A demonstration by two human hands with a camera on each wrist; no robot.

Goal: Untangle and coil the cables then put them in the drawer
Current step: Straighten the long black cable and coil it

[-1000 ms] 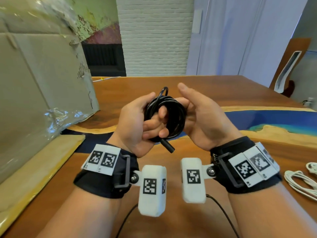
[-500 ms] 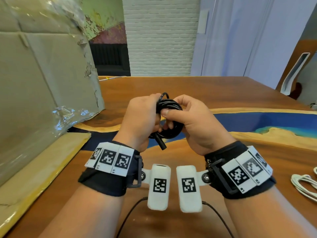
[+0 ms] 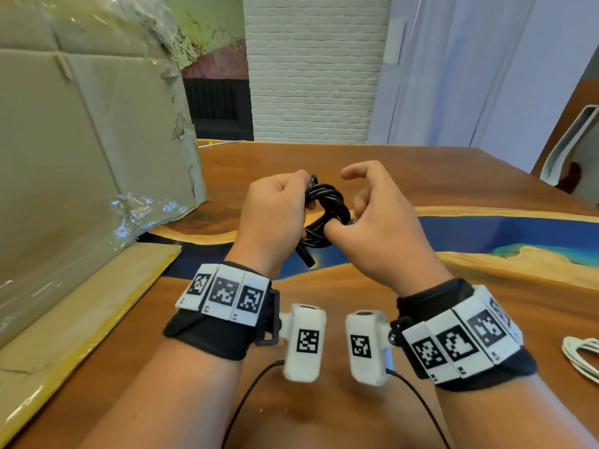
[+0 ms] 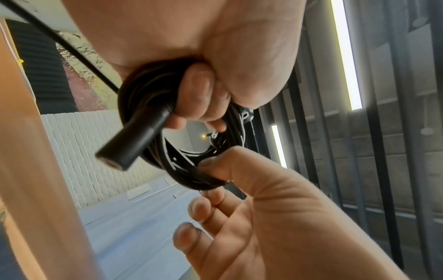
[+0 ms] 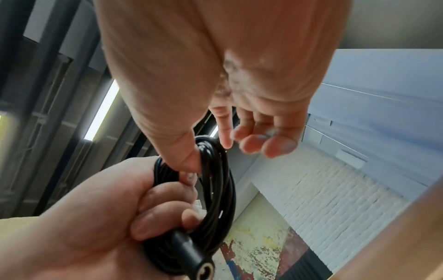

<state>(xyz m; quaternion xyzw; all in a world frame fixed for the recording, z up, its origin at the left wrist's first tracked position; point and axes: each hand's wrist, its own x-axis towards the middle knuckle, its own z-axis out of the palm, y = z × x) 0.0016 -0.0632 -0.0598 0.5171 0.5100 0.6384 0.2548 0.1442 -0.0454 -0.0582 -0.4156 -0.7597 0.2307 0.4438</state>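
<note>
A black cable coil (image 3: 327,202) hangs in the air above the wooden table (image 3: 453,176). My left hand (image 3: 275,215) grips its left side, fingers curled round the strands (image 4: 143,98). The cable's black plug end (image 3: 306,259) sticks out below that fist and shows large in the left wrist view (image 4: 134,140). My right hand (image 3: 372,215) is beside the coil on the right. Its thumb presses against the coil's near edge (image 5: 215,180), and its other fingers (image 5: 263,144) hang relaxed, off the cable. No drawer is in view.
A large cardboard box (image 3: 81,157) stands at the left on a flat cardboard sheet (image 3: 81,319). A loose white cable (image 3: 580,354) lies at the table's right edge. A blue resin strip (image 3: 486,234) crosses the table, and a white curved object (image 3: 567,147) stands past the far right corner.
My right hand's fingers, wrapped over the coil half a second ago, have lifted off and spread; only the thumb stays on it. My left hand keeps its grip.
</note>
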